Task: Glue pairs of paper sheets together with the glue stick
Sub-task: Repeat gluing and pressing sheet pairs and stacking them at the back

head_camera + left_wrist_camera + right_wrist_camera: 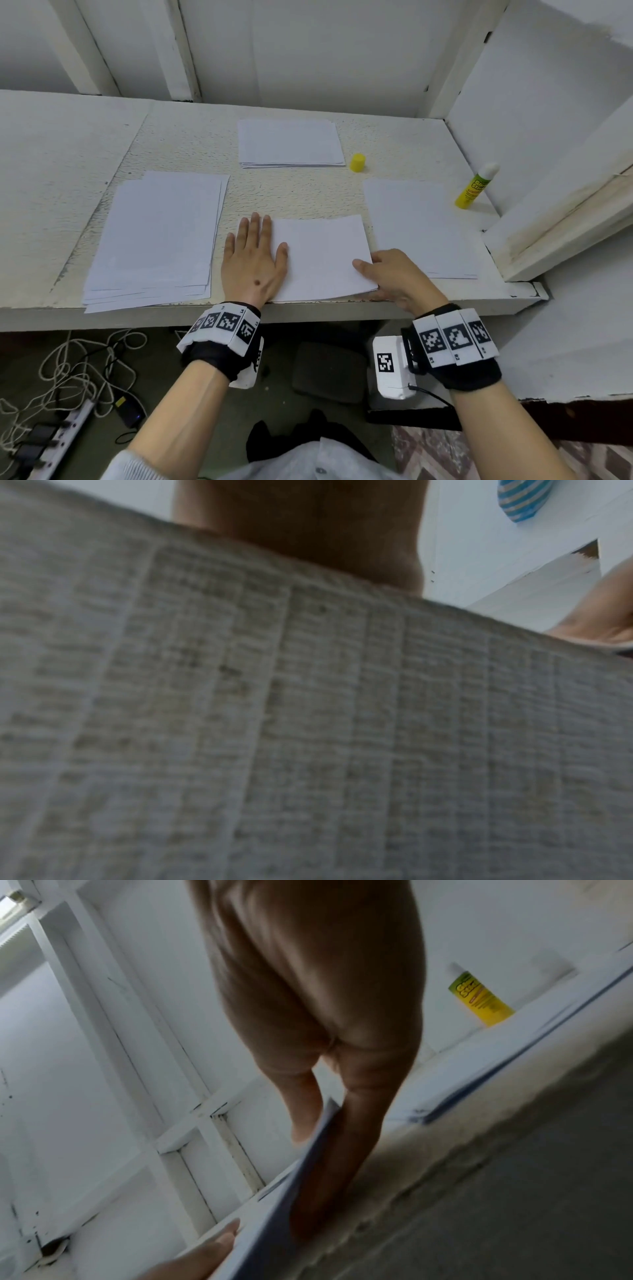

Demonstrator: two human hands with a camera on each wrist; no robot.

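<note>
A white paper sheet point(322, 257) lies at the table's near edge, its right side lifted slightly. My left hand point(255, 253) lies flat with straight fingers on the sheet's left edge. My right hand point(368, 270) pinches the sheet's right edge, thumb on top; in the right wrist view the fingers point(356, 1123) run beneath the paper sheet point(274, 1218). The uncapped yellow glue stick point(474, 186) point(481, 999) stands at the right by the wall, apart from both hands. Its yellow cap point(357, 162) stands further back. The left wrist view shows only a blurred surface and my palm point(301, 520).
A paper stack point(154, 236) lies to the left, another stack point(289, 142) at the back centre, and a thin pile point(421, 226) to the right. A white wall ledge point(561, 219) borders the table on the right. Cables point(85, 370) lie on the floor below.
</note>
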